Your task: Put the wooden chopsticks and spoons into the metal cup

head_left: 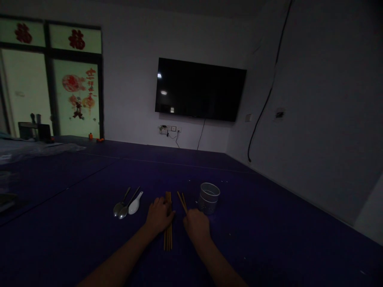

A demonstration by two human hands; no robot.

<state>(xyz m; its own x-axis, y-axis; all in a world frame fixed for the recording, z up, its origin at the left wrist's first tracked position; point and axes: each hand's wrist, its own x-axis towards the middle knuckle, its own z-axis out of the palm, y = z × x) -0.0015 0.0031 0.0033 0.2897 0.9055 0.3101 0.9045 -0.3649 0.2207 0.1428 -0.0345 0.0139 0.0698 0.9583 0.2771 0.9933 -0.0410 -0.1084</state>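
A bundle of wooden chopsticks (168, 239) lies on the dark purple floor mat (269, 231). My left hand (158, 216) rests on the bundle's upper part, fingers curled over it. My right hand (196, 225) is closed around a pair of chopsticks (181, 200) whose tips stick out up and to the left. A perforated metal cup (208, 197) stands upright just to the right of my right hand. To the left lie two metal spoons (121, 207) and a white ceramic spoon (135, 205).
A black television (199, 89) hangs on the white wall, with sockets (169, 129) below it. A black cable (263, 107) runs down the right wall. Glass doors with red decorations (78, 93) stand at the far left. The room is dim.
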